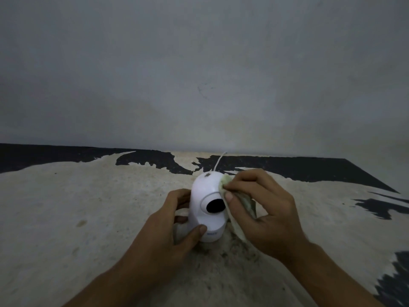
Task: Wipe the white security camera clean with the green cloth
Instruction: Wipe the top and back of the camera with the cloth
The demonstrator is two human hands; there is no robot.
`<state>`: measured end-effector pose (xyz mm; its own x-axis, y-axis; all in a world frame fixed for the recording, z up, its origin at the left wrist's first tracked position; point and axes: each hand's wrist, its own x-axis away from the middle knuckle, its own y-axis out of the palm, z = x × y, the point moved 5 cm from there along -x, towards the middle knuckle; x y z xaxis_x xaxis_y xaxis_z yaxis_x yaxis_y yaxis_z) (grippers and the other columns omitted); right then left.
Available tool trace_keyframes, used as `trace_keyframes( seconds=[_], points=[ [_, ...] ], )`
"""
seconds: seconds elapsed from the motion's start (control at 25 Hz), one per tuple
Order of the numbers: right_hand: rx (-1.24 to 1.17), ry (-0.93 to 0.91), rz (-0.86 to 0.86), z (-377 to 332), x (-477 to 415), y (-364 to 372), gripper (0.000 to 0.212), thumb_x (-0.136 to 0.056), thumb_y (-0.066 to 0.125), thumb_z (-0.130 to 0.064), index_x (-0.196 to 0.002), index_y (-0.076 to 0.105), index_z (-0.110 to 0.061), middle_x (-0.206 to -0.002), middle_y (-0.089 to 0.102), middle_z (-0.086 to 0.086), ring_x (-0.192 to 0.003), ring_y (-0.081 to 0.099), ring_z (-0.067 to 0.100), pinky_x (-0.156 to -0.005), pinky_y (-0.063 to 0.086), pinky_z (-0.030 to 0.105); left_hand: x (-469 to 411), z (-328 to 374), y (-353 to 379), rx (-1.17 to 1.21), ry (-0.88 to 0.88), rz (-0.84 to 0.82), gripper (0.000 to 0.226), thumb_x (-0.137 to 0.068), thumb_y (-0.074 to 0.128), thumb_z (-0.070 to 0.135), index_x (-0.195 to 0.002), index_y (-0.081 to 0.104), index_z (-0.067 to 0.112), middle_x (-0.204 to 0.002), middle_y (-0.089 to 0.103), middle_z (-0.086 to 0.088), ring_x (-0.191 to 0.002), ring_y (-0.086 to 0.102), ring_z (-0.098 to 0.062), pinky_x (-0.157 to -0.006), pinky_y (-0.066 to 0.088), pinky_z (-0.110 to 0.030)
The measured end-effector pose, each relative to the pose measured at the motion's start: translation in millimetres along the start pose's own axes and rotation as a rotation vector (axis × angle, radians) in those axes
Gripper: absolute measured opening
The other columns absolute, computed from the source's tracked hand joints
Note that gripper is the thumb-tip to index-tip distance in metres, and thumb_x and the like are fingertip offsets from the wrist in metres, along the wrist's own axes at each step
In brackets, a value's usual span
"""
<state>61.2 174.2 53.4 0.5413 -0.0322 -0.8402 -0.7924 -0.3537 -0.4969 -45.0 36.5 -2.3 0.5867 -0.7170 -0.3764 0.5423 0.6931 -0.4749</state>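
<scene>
1. The camera (207, 209) stands upright on a worn table (77, 207), its pale top patched with black where the surface has peeled. Its dark round lens (215, 206) faces the viewer.
2. A small dark smudge (207, 174) sits on top of the camera's dome.
3. A thin white cable (219, 161) rises from behind the camera toward the wall (199, 74).
4. The left hand (177, 222) wraps around the camera's left side and base. Its thumb (197, 232) presses on the lower front, beside a small blue logo, and its fingers curl behind the body.
5. The right hand (263, 209) is on the camera's right side. It pinches the cloth (245, 207) between thumb and fingertips, closed on it rather than spread.
6. The cloth is pale green. Its bunched upper end is pressed against the camera's upper right side, just beside the lens ring. The rest of it hangs down under the palm, to the right of the camera's base, reaching near the table.
7. Both forearms enter from the bottom edge and meet at the camera.
8. The light is dim, and the wall behind the camera is plain grey.
</scene>
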Motion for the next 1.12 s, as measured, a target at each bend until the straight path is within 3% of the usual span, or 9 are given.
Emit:
trace_keyframes(
  seconds=[0.16, 0.32, 0.44, 0.6, 0.8, 0.96, 1.12],
  points=[
    [0.027, -0.031, -0.042, -4, 1, 5, 0.024, -0.086, 0.065, -0.016, -0.107, 0.068, -0.006, -0.110, 0.065, 0.007, -0.105, 0.059, 0.018, -0.087, 0.049, 0.029, 1, 1, 0, 0.028, 0.003, 0.010, 0.055, -0.065, 0.059, 0.053, -0.112, 0.028, 0.052, -0.113, 0.040, 0.041, -0.099, 0.039, 0.032, -0.076, 0.037, 0.007],
    [0.007, 0.089, -0.017, 1, 0, 5, 0.029, -0.091, 0.055, -0.025, -0.115, 0.063, -0.011, -0.114, 0.062, -0.007, -0.111, 0.056, 0.009, -0.093, 0.049, 0.035, 1, 0, -1, 0.046, 0.005, 0.027, 0.058, -0.065, 0.060, 0.053, -0.116, 0.032, 0.049, -0.114, 0.047, 0.037, -0.106, 0.043, 0.025, -0.079, 0.039, 0.004],
    [0.040, 0.041, -0.061, -3, 1, 10, 0.031, -0.092, 0.054, -0.027, -0.118, 0.062, -0.011, -0.117, 0.063, -0.004, -0.113, 0.055, 0.008, -0.097, 0.046, 0.029, 1, 2, -1, 0.071, 0.000, 0.021, 0.054, -0.065, 0.061, 0.051, -0.112, 0.034, 0.050, -0.106, 0.053, 0.043, -0.106, 0.043, 0.025, -0.076, 0.040, 0.004],
    [-0.035, 0.261, 0.014, 15, 3, 7, 0.026, -0.094, 0.046, -0.025, -0.110, 0.064, -0.016, -0.100, 0.066, -0.006, -0.095, 0.058, 0.001, -0.082, 0.047, 0.014, 2, 4, -2, 0.094, 0.000, 0.001, 0.050, -0.069, 0.062, 0.047, -0.111, 0.034, 0.052, -0.106, 0.040, 0.059, -0.103, 0.045, 0.025, -0.074, 0.039, 0.005],
    [0.017, 0.088, -0.034, 5, 3, 8, 0.028, -0.094, 0.049, -0.016, -0.116, 0.063, -0.010, -0.114, 0.063, 0.001, -0.109, 0.056, 0.012, -0.095, 0.045, 0.021, 1, 4, -3, 0.129, -0.005, 0.017, 0.046, -0.071, 0.059, 0.046, -0.110, 0.035, 0.050, -0.105, 0.042, 0.058, -0.100, 0.049, 0.023, -0.073, 0.041, 0.003],
    [0.113, -0.019, -0.091, 0, 2, 7, 0.028, -0.093, 0.047, -0.014, -0.114, 0.064, -0.007, -0.114, 0.062, 0.009, -0.108, 0.054, 0.017, -0.093, 0.045, 0.026, 0, 5, -2, 0.129, 0.004, 0.004, 0.042, -0.073, 0.057, 0.047, -0.110, 0.037, 0.050, -0.106, 0.045, 0.055, -0.101, 0.051, 0.021, -0.073, 0.042, 0.002],
    [0.055, 0.119, -0.072, 10, 3, 6, 0.027, -0.095, 0.044, -0.016, -0.115, 0.061, -0.011, -0.112, 0.062, 0.003, -0.106, 0.055, 0.012, -0.091, 0.047, 0.025, 1, 4, -3, 0.127, 0.012, 0.010, 0.046, -0.073, 0.057, 0.049, -0.114, 0.038, 0.048, -0.119, 0.042, 0.047, -0.106, 0.050, 0.017, -0.079, 0.044, -0.001]
  ],
)
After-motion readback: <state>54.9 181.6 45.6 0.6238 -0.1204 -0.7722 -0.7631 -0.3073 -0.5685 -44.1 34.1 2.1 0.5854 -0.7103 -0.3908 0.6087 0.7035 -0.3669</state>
